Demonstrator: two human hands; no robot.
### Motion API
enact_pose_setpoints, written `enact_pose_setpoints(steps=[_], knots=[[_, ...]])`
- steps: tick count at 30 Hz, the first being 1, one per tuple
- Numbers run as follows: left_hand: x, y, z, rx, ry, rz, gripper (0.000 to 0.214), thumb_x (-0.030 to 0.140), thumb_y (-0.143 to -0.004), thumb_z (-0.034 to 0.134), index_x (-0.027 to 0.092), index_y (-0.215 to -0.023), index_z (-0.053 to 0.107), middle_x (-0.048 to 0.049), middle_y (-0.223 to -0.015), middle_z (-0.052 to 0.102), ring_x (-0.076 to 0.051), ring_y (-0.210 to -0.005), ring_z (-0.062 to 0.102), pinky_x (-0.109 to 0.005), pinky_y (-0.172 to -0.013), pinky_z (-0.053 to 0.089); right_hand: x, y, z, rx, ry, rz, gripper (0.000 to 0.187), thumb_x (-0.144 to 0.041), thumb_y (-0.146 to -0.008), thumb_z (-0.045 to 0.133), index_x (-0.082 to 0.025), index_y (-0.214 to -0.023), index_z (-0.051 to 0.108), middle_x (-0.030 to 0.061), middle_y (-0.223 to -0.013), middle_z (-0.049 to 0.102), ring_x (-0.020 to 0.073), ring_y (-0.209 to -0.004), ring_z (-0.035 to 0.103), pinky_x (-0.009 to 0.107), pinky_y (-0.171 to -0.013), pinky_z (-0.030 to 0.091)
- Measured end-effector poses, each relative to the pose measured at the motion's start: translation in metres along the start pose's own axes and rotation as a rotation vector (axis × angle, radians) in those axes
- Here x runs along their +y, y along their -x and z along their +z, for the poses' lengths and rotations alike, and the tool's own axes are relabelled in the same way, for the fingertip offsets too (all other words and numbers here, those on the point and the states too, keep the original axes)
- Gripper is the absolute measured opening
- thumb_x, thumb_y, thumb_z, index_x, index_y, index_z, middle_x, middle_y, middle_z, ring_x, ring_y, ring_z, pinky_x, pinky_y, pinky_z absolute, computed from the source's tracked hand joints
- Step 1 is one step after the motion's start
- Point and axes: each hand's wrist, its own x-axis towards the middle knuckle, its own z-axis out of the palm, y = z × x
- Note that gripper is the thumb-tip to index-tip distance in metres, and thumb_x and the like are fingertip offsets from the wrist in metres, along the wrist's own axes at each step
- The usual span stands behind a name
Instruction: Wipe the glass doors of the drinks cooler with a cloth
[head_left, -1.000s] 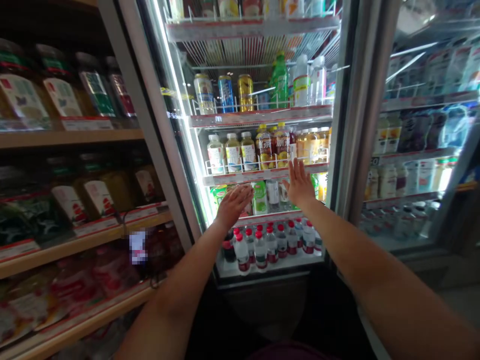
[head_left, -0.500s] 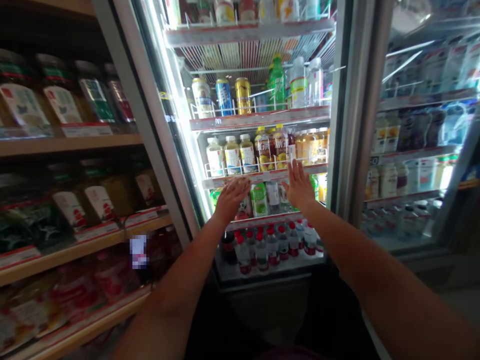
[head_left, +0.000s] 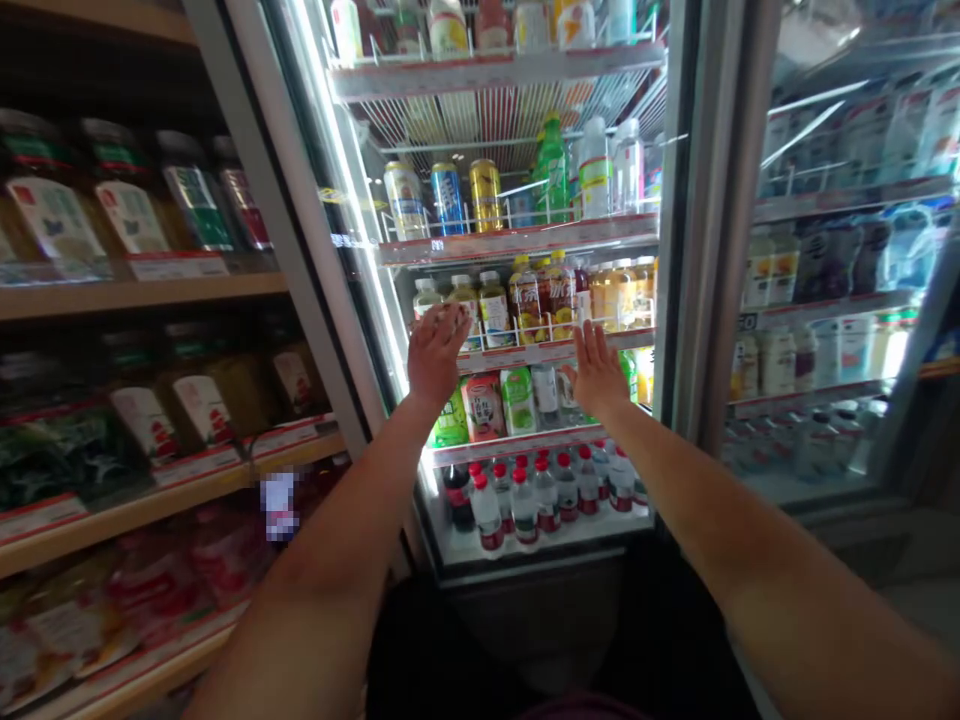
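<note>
Both arms reach toward a lit drinks fridge [head_left: 495,80]. My left hand [head_left: 437,352] is open, its palm turned to the fridge and its fingers angled up and right, in front of the pale-labelled bottles [head_left: 465,298]. With fingers stretched upward, my right hand [head_left: 598,372] also stands open, before the shelf edge below the brown tea bottles [head_left: 559,295]. Neither hand holds anything. Streaks of reflected light cross the fridge front; whether the hands touch a glass pane I cannot tell. Between the hands show a red-labelled bottle [head_left: 484,405] and a green-labelled bottle [head_left: 517,400].
Cans [head_left: 448,195] and a green soda bottle [head_left: 552,165] stand on a higher shelf. Red-capped water bottles [head_left: 525,505] fill the bottom. At left is a wooden shelf [head_left: 142,292] with jars; at right, a second fridge [head_left: 814,395] beyond a metal frame [head_left: 724,200].
My left hand has moved up and left, from the lower bottles to the pale-labelled ones, uncovering the red-labelled bottle. The right hand stays nearly in place.
</note>
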Motion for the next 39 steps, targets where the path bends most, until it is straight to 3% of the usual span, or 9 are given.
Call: enact_pose_setpoints(steps=[7,14,20,26,28,31,33,37,39], knots=[[0.022,0.024,-0.002,-0.103,0.055,0.228,0.047,0.006,-0.097,0.044,0.024,-0.138,0.058,-0.0037,-0.146,0.058,-0.021,-0.144,0.043,-0.042,-0.12,0.04,0.002,0.001,0.0,0.0,0.012,-0.022,0.081,-0.041,-0.104,0.032,-0.024,-0.152,-0.031,0.0053,-0.169,-0.012,0.0265,-0.157,-0.004,0.057,-0.126,0.018],[-0.001,-0.004,-0.002,-0.03,0.038,-0.048,0.056,0.001,-0.093,0.042,0.022,-0.143,0.053,-0.0099,-0.156,0.046,-0.027,-0.151,0.03,-0.053,-0.123,0.032,0.001,0.001,0.0,0.015,-0.005,-0.028,0.078,-0.043,-0.104,0.03,-0.023,-0.155,-0.025,0.0058,-0.168,-0.013,0.0277,-0.157,-0.001,0.059,-0.125,0.019],[0.014,-0.001,-0.004,-0.172,0.075,0.179,0.055,0.002,-0.094,0.043,0.024,-0.143,0.053,-0.0042,-0.152,0.052,-0.023,-0.148,0.037,-0.045,-0.123,0.035,0.0,0.002,-0.001,0.025,0.0,-0.024,0.078,-0.042,-0.104,0.033,-0.022,-0.157,-0.021,0.0063,-0.169,-0.008,0.0265,-0.157,-0.002,0.057,-0.125,0.02],[0.013,-0.043,0.001,-0.08,0.045,0.063,0.058,0.001,-0.092,0.042,0.02,-0.146,0.051,-0.009,-0.156,0.046,-0.027,-0.15,0.032,-0.05,-0.123,0.033,0.0,0.003,0.001,0.05,0.006,-0.022,0.077,-0.043,-0.104,0.032,-0.023,-0.157,-0.021,0.0061,-0.17,-0.005,0.0261,-0.157,0.0,0.057,-0.125,0.021],[0.029,-0.044,0.008,-0.111,0.073,0.138,0.057,0.001,-0.091,0.044,0.019,-0.144,0.053,-0.01,-0.154,0.049,-0.027,-0.148,0.035,-0.051,-0.122,0.035,-0.001,0.003,0.0,0.043,0.008,-0.014,0.077,-0.042,-0.104,0.033,-0.022,-0.157,-0.02,0.0059,-0.17,-0.005,0.0256,-0.157,0.0,0.056,-0.125,0.02],[0.054,-0.043,0.017,-0.21,0.119,0.357,0.052,0.003,-0.093,0.048,0.021,-0.14,0.056,-0.007,-0.149,0.055,-0.025,-0.144,0.043,-0.049,-0.12,0.04,0.0,0.004,-0.001,0.055,0.005,-0.023,0.078,-0.041,-0.104,0.034,-0.023,-0.157,-0.021,0.0052,-0.17,-0.005,0.025,-0.157,0.0,0.056,-0.125,0.02],[0.062,-0.051,0.021,-0.217,0.116,0.403,0.048,0.006,-0.094,0.05,0.02,-0.139,0.057,-0.0067,-0.148,0.055,-0.024,-0.144,0.044,-0.048,-0.12,0.04,0.0,0.004,-0.001,0.06,0.002,-0.034,0.079,-0.042,-0.104,0.035,-0.025,-0.156,-0.023,0.0047,-0.17,-0.005,0.0246,-0.157,-0.001,0.057,-0.125,0.022],[0.058,-0.084,0.021,-0.127,0.063,0.238,0.046,0.009,-0.097,0.047,0.017,-0.142,0.053,-0.0109,-0.152,0.05,-0.027,-0.148,0.036,-0.053,-0.122,0.034,0.001,0.003,-0.002,0.047,-0.004,-0.033,0.08,-0.043,-0.103,0.036,-0.025,-0.156,-0.021,0.0047,-0.17,-0.004,0.0245,-0.158,0.0,0.057,-0.124,0.023],[0.061,-0.087,0.023,-0.101,0.049,0.165,0.046,0.008,-0.097,0.046,0.016,-0.142,0.053,-0.0119,-0.153,0.049,-0.028,-0.149,0.035,-0.054,-0.123,0.033,0.0,0.003,-0.003,0.037,-0.009,-0.031,0.079,-0.042,-0.104,0.036,-0.024,-0.158,-0.019,0.0051,-0.17,-0.004,0.0249,-0.158,0.0,0.057,-0.125,0.022]])
